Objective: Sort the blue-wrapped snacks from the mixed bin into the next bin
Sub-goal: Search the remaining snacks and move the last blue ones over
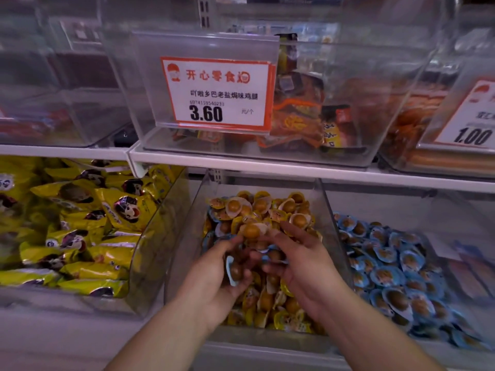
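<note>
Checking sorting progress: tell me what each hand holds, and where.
Left hand cups blue-wrapped snacks in palm and fingers; right hand pinches one at its edge.

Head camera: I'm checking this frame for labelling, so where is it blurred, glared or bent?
Head view: sharpest at the price tag; left hand, right hand and their blue-wrapped snacks are slightly smeared; clear bin fronts carry hazy reflections; shelf edge bows from the wide lens; corners are dim and soft.
</note>
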{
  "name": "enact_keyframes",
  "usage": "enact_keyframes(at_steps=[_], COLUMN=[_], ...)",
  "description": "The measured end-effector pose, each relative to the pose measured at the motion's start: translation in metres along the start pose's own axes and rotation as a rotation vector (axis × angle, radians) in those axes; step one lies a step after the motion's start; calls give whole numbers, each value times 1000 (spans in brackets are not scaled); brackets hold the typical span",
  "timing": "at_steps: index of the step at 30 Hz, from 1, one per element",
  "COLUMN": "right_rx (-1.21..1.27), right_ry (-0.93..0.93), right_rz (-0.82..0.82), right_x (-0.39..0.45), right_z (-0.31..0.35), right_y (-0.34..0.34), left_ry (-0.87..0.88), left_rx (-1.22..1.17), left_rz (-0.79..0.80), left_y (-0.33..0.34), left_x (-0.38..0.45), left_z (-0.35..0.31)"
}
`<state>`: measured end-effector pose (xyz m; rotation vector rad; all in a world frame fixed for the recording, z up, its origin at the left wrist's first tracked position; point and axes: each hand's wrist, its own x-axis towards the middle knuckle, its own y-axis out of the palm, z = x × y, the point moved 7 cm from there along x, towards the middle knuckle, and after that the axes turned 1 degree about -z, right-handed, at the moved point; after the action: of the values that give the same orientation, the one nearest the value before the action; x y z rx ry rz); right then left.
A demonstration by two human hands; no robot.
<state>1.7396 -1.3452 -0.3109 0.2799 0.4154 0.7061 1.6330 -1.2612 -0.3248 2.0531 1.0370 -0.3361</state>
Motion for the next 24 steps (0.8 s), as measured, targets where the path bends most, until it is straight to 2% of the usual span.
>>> enact_keyframes(at_steps=[3,6,8,10,12,13,15,17,20,24], right_rx=[12,33,31,71,163,210,314,410,250,59], right_ry=[45,43,34,76,162,185,174,134,40,-68], right_rz=[-32,-15,-33,1,113,166,211,227,182,126], right_x=[-2,-6,-8,-14,-23,-28,-36,-42,-45,-48], right_z=[-5,-4,-3,-6,-11,-13,-10,-4,4,11], right_y=[-1,3,3,9,25,34,43,46,38,23], left_ry=[-38,3,171,506,859,956,1079,1133,1114,1243], left_rx=[37,59,46,166,470,631,947,1120,1116,1125], left_rz=[76,121,10,-154,-127,-61,-3,35,119,44], left_y=[7,12,5,-3,14,28,47,56,61,65], left_x=[-4,-9,-8,-15,-33,-39,-45,-48,-49,-58], left_z=[5,1,-11,-32,-44,-40,-25,-12,-7,-10])
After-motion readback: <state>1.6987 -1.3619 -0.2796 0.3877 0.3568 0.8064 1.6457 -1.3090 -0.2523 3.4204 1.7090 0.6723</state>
